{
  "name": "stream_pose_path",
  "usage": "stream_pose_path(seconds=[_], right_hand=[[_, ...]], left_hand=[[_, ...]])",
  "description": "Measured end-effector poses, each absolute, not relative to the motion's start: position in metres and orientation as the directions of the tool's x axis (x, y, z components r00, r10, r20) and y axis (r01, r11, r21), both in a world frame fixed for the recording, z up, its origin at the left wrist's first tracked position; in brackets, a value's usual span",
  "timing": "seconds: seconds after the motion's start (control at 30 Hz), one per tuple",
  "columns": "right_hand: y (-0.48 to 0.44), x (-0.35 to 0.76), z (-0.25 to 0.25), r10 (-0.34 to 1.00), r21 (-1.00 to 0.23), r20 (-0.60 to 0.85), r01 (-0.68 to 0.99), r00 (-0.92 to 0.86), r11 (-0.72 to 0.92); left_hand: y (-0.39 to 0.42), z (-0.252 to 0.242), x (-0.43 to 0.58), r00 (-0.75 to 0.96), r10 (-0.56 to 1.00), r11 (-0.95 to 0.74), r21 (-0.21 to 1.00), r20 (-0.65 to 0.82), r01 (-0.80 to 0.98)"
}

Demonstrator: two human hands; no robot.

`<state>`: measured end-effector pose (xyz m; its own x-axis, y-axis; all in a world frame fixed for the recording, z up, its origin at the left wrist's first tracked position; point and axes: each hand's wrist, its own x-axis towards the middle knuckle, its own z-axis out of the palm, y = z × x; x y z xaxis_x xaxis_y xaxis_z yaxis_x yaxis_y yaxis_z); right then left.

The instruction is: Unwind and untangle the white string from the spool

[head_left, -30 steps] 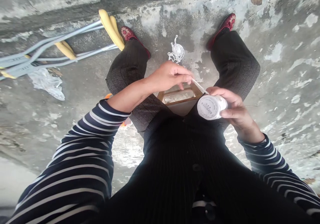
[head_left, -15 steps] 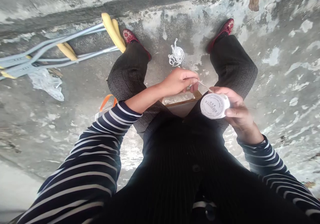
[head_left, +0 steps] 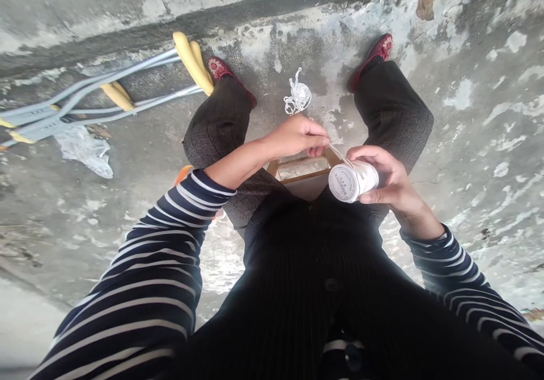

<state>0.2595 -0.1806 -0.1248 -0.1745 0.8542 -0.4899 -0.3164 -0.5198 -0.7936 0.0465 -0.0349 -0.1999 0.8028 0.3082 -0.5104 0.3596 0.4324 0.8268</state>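
Observation:
My right hand [head_left: 389, 179] is wrapped around a white spool [head_left: 368, 175] with printed text on its round end, which faces left and toward the camera. From the spool a thin pale cord [head_left: 339, 153] runs taut up and left to my left hand [head_left: 304, 136]. The fingers of that hand are pinched together on the cord, a short way from the spool. Below my hands, between the knees, part of a wooden frame [head_left: 304, 177] shows. The rest of it is hidden by the legs and clothing.
A loose tangle of white cord [head_left: 298, 95] lies on the concrete floor between the feet. At the left rest grey crutches [head_left: 85, 94] with yellow pads, beside a crumpled clear plastic bag [head_left: 87, 152]. An orange strip [head_left: 182, 174] shows by the left knee.
My right hand has moved the spool a little left and turned it, so more of its side shows. My left hand has shifted slightly left, still pinching the cord.

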Motion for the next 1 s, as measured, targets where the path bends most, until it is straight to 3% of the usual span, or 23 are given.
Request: stream_pose_path(seconds=[0.2, 0.4, 0.63, 0.9, 1.0], right_hand=[[-0.178, 0.261, -0.125, 0.856, -0.827, -0.496, -0.220, -0.149, -0.517], [-0.176, 0.258, -0.128, 0.802, -0.764, -0.578, -0.247, -0.150, -0.596], [-0.173, 0.260, -0.131, 0.741, -0.731, -0.625, -0.148, -0.246, -0.666], [-0.175, 0.265, -0.128, 0.789, -0.813, -0.544, -0.053, -0.286, -0.580], [-0.179, 0.263, -0.131, 0.818, -0.824, -0.515, -0.114, -0.257, -0.555]], left_hand=[[-0.033, -0.185, 0.041, 0.736, 0.463, 0.431, 0.851, -0.494, 0.301], [-0.012, -0.155, 0.029, 0.692, 0.597, 0.320, 0.911, -0.407, 0.260], [-0.010, -0.136, 0.048, 0.716, 0.595, 0.264, 0.930, -0.365, 0.254], [-0.020, -0.184, 0.058, 0.747, 0.529, 0.222, 0.915, -0.402, 0.336], [-0.024, -0.192, 0.056, 0.747, 0.534, 0.191, 0.917, -0.396, 0.349]])
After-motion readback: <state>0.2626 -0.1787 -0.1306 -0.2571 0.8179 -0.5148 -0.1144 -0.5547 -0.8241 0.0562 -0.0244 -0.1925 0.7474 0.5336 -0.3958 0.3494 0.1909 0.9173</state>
